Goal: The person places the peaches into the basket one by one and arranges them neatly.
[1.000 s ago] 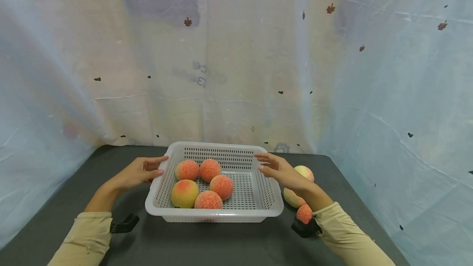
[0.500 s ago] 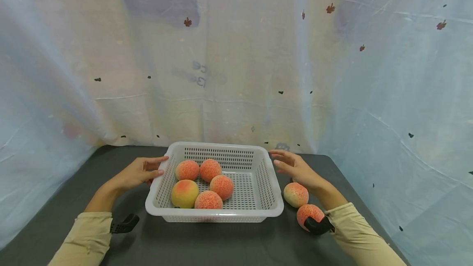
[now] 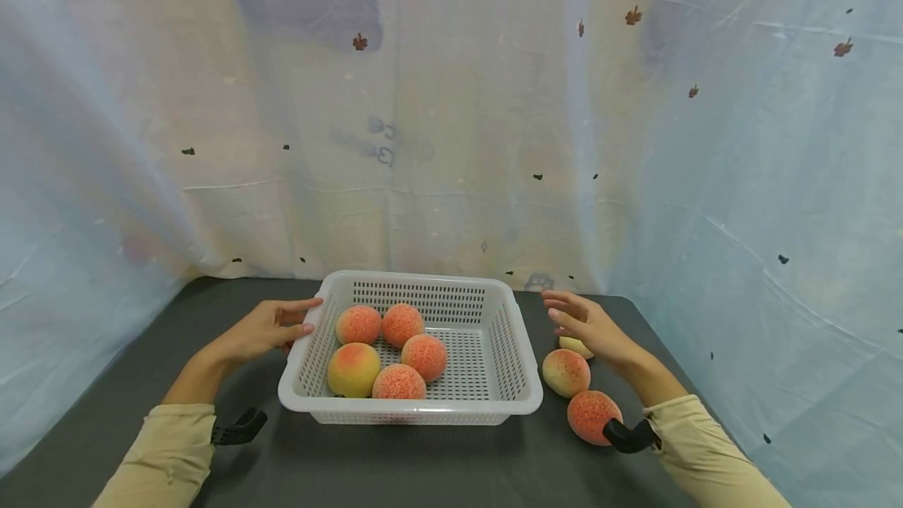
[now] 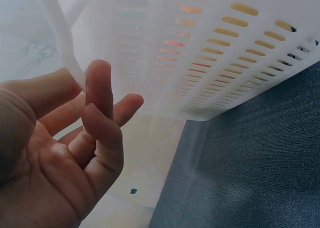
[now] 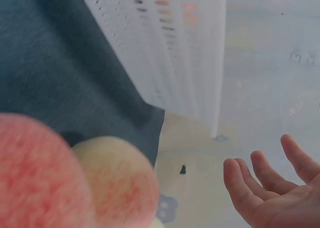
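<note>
A white perforated plastic basket (image 3: 409,406) stands on the dark table, with several peaches inside, among them a yellow-red peach (image 3: 353,371) and a speckled pink peach (image 3: 424,357). My left hand (image 3: 257,332) pinches the basket's left rim between thumb and fingers; the left wrist view shows this grip (image 4: 100,95) close up. To the right of the basket, my right hand (image 3: 592,329) hovers with relaxed fingers and holds nothing. Under and near it lie a pale peach (image 3: 576,346), partly covered by the hand, a pale-pink peach (image 3: 566,373) and a pink peach (image 3: 592,417).
Behind the dark table (image 3: 395,465) hangs a pale patterned curtain (image 3: 451,139), which also closes off both sides. A black wrist mount (image 3: 631,437) on the right arm overlaps the pink peach's edge; another mount (image 3: 240,427) sits under the left wrist.
My right hand has moved right, from over the basket's right rim to above the loose peaches, uncovering more of them. The left hand and basket have stayed put.
</note>
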Demonstrator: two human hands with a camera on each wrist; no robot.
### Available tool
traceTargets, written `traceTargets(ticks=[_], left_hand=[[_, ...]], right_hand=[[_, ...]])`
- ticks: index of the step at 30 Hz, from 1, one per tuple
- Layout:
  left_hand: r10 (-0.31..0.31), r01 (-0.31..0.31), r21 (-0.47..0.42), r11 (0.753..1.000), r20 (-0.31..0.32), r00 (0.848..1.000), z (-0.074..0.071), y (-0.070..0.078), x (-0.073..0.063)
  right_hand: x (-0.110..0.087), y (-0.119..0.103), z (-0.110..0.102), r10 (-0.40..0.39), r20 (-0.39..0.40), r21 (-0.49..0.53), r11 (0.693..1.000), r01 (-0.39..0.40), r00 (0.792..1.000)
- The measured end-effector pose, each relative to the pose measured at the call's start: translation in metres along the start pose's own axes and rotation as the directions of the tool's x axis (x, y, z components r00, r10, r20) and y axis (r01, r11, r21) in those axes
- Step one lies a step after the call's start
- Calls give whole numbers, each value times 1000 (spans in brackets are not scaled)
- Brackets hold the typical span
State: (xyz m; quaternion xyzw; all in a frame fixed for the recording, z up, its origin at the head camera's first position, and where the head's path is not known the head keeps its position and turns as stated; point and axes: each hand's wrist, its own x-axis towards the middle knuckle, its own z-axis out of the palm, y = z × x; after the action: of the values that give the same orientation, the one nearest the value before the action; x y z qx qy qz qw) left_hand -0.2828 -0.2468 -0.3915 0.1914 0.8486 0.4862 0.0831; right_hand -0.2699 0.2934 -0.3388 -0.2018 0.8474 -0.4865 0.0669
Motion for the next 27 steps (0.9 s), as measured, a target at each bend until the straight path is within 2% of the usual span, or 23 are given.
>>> traceTargets(ticks=[13, 21, 27], left_hand=[[-31, 31, -19, 999, -6, 1000, 2, 2, 0], [-43, 43, -42, 998, -6, 999, 2, -2, 1], [-39, 38, -42, 998, -7, 999, 2, -2, 2]], right_hand=[[-34, 18, -10, -4, -10, -89, 996, 3, 1000], [-53, 23, -12, 22, -24, -97, 995, -24, 999], [-66, 28, -16, 15, -15, -106, 994, -17, 1000]])
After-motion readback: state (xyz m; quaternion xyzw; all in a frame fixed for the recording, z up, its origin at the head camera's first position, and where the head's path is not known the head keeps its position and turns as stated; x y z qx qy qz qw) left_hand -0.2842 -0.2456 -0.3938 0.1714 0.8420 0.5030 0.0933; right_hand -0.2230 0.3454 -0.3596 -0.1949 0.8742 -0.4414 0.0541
